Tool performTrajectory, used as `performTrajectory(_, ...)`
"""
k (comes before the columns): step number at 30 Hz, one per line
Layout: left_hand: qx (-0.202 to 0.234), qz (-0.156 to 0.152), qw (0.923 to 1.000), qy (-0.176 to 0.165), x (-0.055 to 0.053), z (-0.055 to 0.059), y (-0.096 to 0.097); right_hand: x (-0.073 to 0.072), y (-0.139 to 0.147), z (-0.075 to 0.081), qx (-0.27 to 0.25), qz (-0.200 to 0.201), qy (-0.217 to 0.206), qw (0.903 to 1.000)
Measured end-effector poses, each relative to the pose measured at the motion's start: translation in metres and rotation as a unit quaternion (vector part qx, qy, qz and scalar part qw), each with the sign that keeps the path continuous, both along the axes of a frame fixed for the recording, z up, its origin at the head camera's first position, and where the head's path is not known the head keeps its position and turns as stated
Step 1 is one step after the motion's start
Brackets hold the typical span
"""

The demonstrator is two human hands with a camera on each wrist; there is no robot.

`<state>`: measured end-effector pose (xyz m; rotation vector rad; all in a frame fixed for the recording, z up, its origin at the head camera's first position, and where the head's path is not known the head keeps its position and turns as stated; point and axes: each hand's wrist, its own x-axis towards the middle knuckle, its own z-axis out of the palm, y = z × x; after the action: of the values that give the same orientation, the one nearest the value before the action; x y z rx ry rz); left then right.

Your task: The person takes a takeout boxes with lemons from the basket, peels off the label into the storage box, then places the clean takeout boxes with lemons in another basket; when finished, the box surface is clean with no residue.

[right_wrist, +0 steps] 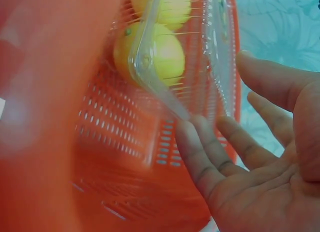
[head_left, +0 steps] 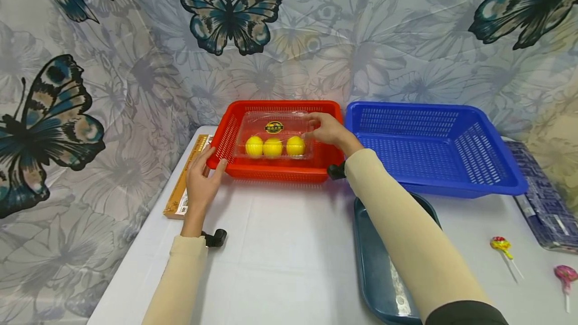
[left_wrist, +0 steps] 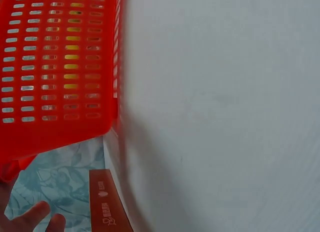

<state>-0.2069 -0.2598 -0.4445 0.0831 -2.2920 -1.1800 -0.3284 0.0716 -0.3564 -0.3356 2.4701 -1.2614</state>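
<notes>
A clear plastic box [head_left: 289, 120] with a round black label lies inside the red basket [head_left: 271, 170]. In it sit three yellow fruits [head_left: 273, 147] that look like lemons, one showing a green stem end in the right wrist view. My right hand [head_left: 329, 130] is at the box's right end; its straight, spread fingers [right_wrist: 205, 169] reach the lid's edge, and the palm holds nothing. My left hand [head_left: 201, 179] is at the basket's front left corner, its thumb by the rim and its other fingers [left_wrist: 35, 214] spread along the outside.
Right of the red basket stands a blue basket [head_left: 406, 159]. A dark tray [head_left: 375, 265] lies under my right forearm. An orange-brown box [head_left: 175, 199] is at the left edge. A yellow lollipop [head_left: 501, 246], a pink lollipop [head_left: 566, 275] and a dark blue patterned pack [head_left: 542, 199] lie at the right.
</notes>
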Motion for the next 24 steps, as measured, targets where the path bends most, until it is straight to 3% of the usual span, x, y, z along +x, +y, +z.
performTrajectory(11,-0.035,-0.023,0.9987,-0.029,-0.002,0.000,-0.010,-0.010,-0.002,0.000,0.002,0.035,0.000,0.9994)
performTrajectory(24,-0.015,-0.030,0.9984,-0.047,-0.001,0.002,-0.010,-0.019,0.000,-0.008,-0.007,0.026,0.032,0.9991)
